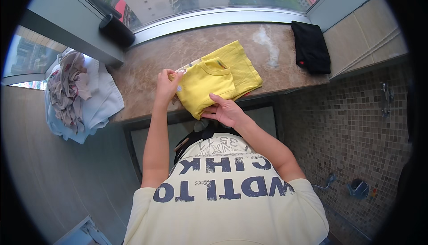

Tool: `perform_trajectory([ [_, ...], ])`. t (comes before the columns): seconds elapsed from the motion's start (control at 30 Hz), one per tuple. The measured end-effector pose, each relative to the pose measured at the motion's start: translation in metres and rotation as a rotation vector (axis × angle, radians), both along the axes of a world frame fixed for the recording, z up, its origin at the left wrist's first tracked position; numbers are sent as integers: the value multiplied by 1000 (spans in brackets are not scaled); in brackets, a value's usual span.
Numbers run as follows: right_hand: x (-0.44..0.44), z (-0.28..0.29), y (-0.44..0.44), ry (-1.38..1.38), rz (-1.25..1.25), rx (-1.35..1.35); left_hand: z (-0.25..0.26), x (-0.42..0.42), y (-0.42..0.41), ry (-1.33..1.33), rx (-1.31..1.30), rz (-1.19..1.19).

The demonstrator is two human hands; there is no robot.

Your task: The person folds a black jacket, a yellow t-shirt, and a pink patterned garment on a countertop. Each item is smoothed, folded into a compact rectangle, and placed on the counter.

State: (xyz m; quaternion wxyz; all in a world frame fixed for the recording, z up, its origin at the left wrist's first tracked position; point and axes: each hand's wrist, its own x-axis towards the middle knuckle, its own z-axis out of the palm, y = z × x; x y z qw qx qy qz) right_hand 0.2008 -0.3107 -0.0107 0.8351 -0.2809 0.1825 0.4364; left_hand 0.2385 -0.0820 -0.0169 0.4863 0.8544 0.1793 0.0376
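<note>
A yellow T-shirt (210, 84), partly folded with its round collar facing up, lies on the brown marble windowsill (150, 54) in front of me. My left hand (168, 84) pinches the shirt's left edge between thumb and fingers, beside a pale printed patch. At the near edge my right hand (224, 110) has its thumb on top of the cloth and its fingers under the fold, partly hidden by it. The flat yellow part of the garment reaches out to the right, beyond the collar.
A folded black garment (311, 48) lies at the sill's right end. On the left, a crumpled greyish-pink cloth (70, 91) rests on white and light blue fabric (103, 94). A dark cylinder (117, 31) stands by the window frame. The mosaic-tiled wall (344, 111) is at right.
</note>
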Motion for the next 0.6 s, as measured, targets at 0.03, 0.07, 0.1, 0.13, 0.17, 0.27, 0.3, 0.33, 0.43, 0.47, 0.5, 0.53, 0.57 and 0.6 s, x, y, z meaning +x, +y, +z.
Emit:
perform_trajectory([
  [0.03, -1, 2, 5, 34, 43, -68, 3, -2, 0, -4, 124, -31],
  [0.07, -4, -3, 9, 42, 56, -94, 6, -3, 0, -8, 250, -59],
  [0.1, -6, -6, 13, 49, 72, -119, 9, -3, 1, -1, 286, -69],
  [0.13, -7, -8, 16, 45, 81, -132, 12, -2, 2, 7, 321, -80],
  [0.17, -8, -9, 18, 41, 90, -145, 13, 0, 4, 16, 356, -92],
  [0.27, -8, -10, 24, -16, 112, -100, -5, 11, 28, 102, 224, -211],
  [0.3, -7, -9, 25, -31, 112, -108, -5, 11, 32, 96, 57, -132],
  [0.33, -7, -8, 26, -45, 112, -115, -4, 10, 35, 90, -109, -53],
  [0.43, -8, -4, 27, -50, 175, -156, -8, 6, 51, 26, -44, -18],
  [0.47, -9, -4, 27, -45, 206, -173, -12, 2, 55, -35, 217, -81],
  [0.5, -10, -4, 29, -45, 229, -167, -7, -2, 55, -93, 476, -145],
  [0.53, -11, -6, 31, -45, 251, -160, -3, 0, 52, -102, 430, -204],
  [0.57, -12, -8, 34, -49, 265, -149, 1, 4, 47, -111, 382, -262],
  [0.6, -14, -10, 37, -52, 281, -137, 9, 7, 40, -119, 335, -317],
])
